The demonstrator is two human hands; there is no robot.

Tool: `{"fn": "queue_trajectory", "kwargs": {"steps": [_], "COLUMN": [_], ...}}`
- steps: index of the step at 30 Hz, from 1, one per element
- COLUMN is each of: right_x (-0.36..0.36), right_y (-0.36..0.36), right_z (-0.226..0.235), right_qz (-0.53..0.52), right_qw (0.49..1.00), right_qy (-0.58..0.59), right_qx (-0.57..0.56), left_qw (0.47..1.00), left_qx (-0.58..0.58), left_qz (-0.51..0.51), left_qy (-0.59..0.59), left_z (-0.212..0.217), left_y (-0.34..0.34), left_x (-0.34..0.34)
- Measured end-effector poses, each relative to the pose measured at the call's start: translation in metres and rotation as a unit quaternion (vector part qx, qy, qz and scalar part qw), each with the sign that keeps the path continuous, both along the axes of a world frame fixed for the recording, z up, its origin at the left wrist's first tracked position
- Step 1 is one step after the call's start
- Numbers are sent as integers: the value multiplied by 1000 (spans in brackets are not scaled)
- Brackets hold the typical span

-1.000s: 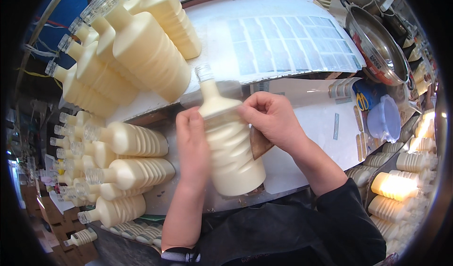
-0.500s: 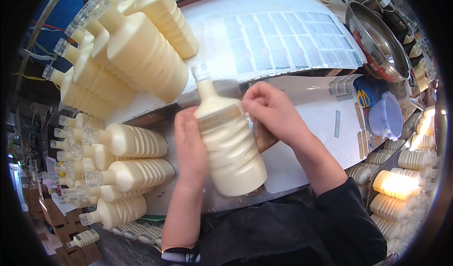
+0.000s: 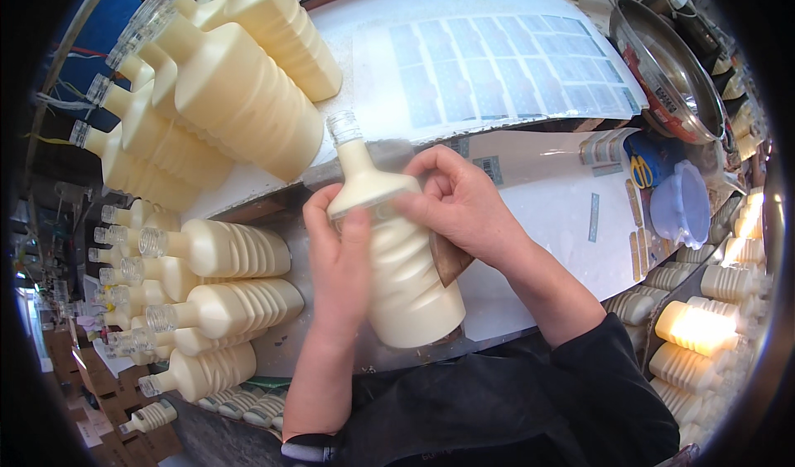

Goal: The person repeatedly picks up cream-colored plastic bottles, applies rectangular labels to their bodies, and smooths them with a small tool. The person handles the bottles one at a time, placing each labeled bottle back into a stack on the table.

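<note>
A cream-coloured bottle [image 3: 414, 301] with a clear threaded neck and wavy ribs stands tilted in front of me, neck away and leaning left. My left hand [image 3: 337, 247] is closed on its left shoulder, thumb on the front. At the right shoulder, my right hand [image 3: 460, 202] is closed, its blurred thumb pressing on a thin label strip [image 3: 381, 212] across the upper body. The fingers partly cover that strip. Below the right hand, beside the bottle, shows a brown wedge-shaped piece [image 3: 450, 260]; I cannot tell whether it is held.
Several similar bottles [image 3: 248, 103] stand at the back left, and more bottles [image 3: 240, 247] lie stacked at left. A sheet of pale blue labels [image 3: 505, 69] covers the raised board. Yellow-handled scissors [image 3: 640, 173], a lilac basin [image 3: 679, 206] and a metal pan [image 3: 667, 69] are at right.
My right hand has moved left over the bottle's shoulder, its thumb onto the label strip. My left thumb has shifted further onto the front. The bottle has moved slightly left.
</note>
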State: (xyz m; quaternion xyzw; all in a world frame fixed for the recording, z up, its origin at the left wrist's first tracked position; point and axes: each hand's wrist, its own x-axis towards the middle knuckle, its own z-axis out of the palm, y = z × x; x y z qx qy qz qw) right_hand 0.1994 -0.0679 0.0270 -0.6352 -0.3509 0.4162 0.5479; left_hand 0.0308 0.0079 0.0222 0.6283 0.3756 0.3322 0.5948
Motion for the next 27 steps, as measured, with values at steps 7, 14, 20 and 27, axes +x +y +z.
{"fn": "queue_trajectory", "kwargs": {"steps": [7, 14, 20, 27], "right_x": [-1, -1, 1, 3], "right_y": [1, 1, 1, -1], "right_z": [2, 1, 2, -2], "right_qz": [-7, -9, 6, 24], "right_qw": [1000, 1000, 999, 996], "right_qy": [6, 21, 35, 78], "right_qx": [-9, -3, -3, 30], "left_qw": [1000, 1000, 1000, 988], "left_qx": [0, 21, 17, 144], "left_qz": [-2, 0, 0, 51], "left_qy": [-7, 3, -2, 15], "left_z": [-2, -8, -6, -8], "left_y": [2, 4, 3, -2], "left_x": [0, -2, -1, -1]}}
